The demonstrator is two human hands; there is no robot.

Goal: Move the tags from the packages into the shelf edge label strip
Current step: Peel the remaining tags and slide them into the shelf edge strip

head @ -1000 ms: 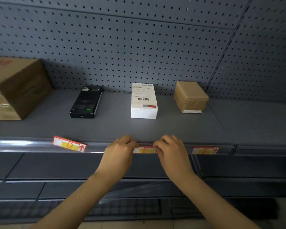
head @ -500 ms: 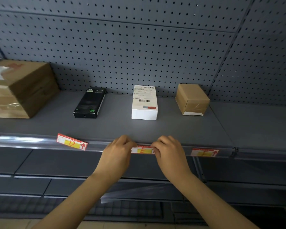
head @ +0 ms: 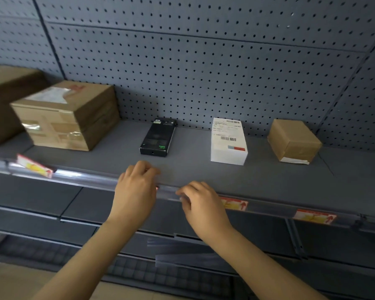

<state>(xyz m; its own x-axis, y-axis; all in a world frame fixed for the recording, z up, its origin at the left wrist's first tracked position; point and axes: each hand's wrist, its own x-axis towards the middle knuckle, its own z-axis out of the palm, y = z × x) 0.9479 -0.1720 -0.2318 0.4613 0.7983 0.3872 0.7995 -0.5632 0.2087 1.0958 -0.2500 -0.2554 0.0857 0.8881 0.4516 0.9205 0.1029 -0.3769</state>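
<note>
Three red and yellow tags are seen along the clear label strip [head: 91, 177] at the near edge of the shelf [head: 204, 172]. At the far left, one tag [head: 33, 166] sits tilted and only partly seated in the strip. Behind it, two brown cartons [head: 65, 113] are stood on the shelf. Further right, the left hand [head: 136, 187] is held at the strip with fingers curled; a sliver of red shows at its edge, but whether a tag is pinched there cannot be told. Beyond it, a black box [head: 157, 137] is laid flat. The right hand [head: 201, 202] is set just beside, its curled fingertips touching the strip, nothing plainly gripped. Behind it a white box [head: 228, 141] is stood, and a seated tag [head: 234, 203] lies immediately right of the hand. Far right, a small brown box [head: 294, 140] is placed above another seated tag [head: 314, 216].

The step in hand is judged to be the placing of a tag below the black box. Next, its edges would need to be slid under the strip's lip and pressed flat
</note>
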